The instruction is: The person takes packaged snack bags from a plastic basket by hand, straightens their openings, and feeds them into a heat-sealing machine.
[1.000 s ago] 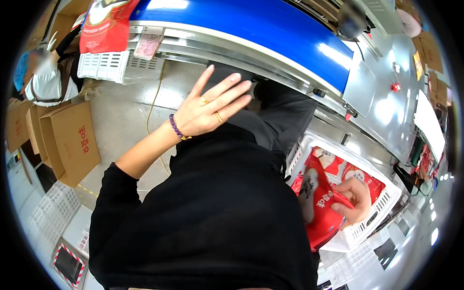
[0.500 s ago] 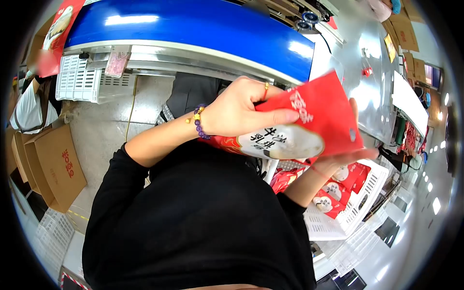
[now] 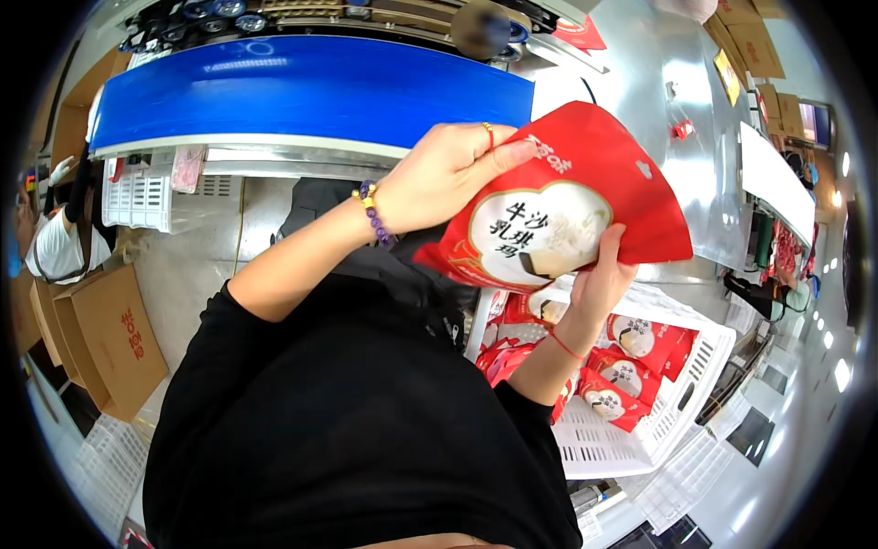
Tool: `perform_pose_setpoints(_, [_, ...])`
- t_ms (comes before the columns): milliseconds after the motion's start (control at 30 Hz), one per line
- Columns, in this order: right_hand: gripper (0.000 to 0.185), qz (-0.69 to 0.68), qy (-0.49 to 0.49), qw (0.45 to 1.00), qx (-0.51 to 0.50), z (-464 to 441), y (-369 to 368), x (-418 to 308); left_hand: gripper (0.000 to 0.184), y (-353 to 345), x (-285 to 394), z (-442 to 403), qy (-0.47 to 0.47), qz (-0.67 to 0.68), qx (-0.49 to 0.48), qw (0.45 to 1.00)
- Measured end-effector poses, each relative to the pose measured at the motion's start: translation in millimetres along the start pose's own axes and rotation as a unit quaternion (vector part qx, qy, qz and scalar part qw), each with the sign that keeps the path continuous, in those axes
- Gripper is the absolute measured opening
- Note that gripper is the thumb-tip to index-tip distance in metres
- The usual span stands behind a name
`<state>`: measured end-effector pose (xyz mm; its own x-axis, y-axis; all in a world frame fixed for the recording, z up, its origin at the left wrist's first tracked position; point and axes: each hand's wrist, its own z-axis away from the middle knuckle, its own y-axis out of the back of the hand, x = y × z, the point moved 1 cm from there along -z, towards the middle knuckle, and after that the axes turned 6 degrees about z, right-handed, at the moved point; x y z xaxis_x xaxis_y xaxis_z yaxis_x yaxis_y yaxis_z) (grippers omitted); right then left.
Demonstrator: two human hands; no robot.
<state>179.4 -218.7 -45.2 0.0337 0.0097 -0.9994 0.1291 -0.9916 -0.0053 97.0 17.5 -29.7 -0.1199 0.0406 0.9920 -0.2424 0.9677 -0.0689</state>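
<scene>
A red snack pouch with a white printed label and black characters is held tilted in front of me, its face towards the camera. My left hand, wearing a purple bead bracelet and a gold ring, grips its upper left edge with the thumb on the front. Along the lower edge, my right hand holds the pouch, thumb on the front and its other fingers hidden behind. Below the right forearm, a white plastic basket contains several similar red pouches.
A blue conveyor belt runs ahead of me, with a roller machine behind it. To the right is a metal table. At left are an open cardboard box, a white crate and another person.
My right hand has shifted from the pouch's right side to its lower edge, its thumb now on the front. The pouch has turned and shows more of its face. The view has shifted slightly.
</scene>
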Motion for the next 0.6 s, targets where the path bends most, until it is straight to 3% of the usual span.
perform_pose_setpoints(33, [0.038,-0.001,-0.001,1.000,0.004,-10,-1,2,0.031,-6,-8,-17,-0.189,-0.089,0.059,0.976])
perform_pose_setpoints(100, [0.029,0.115,0.020,0.992,0.051,-31,-3,6,0.027,1,-19,-39,-0.036,-0.240,0.029,0.970])
perform_pose_setpoints(133, [0.024,0.172,0.061,0.981,0.060,-43,-4,3,0.030,-4,-34,-50,-0.016,-0.149,0.104,0.983])
perform_pose_setpoints(167, [0.025,0.189,0.052,0.979,0.048,-56,2,5,0.032,-8,-48,-60,0.018,-0.058,0.116,0.991])
perform_pose_setpoints(233, [0.027,0.023,-0.006,1.000,0.017,-83,11,16,0.034,-11,-59,-77,0.043,-0.063,0.146,0.986])
perform_pose_setpoints(267, [0.027,0.025,-0.007,1.000,0.016,-92,11,19,0.033,-10,-62,-84,0.074,-0.053,0.146,0.985])
perform_pose_setpoints(300, [0.026,0.031,0.002,0.999,0.017,-99,6,15,0.032,-9,-69,-91,0.072,-0.017,0.149,0.986])
perform_pose_setpoints(433, [0.019,0.120,0.001,0.993,0.007,-127,-5,14,0.031,3,-68,-106,0.109,-0.109,0.190,0.970])
perform_pose_setpoints(600, [0.025,0.143,0.030,0.988,-0.047,-140,-40,21,0.037,42,-60,-100,0.106,-0.205,0.227,0.946])
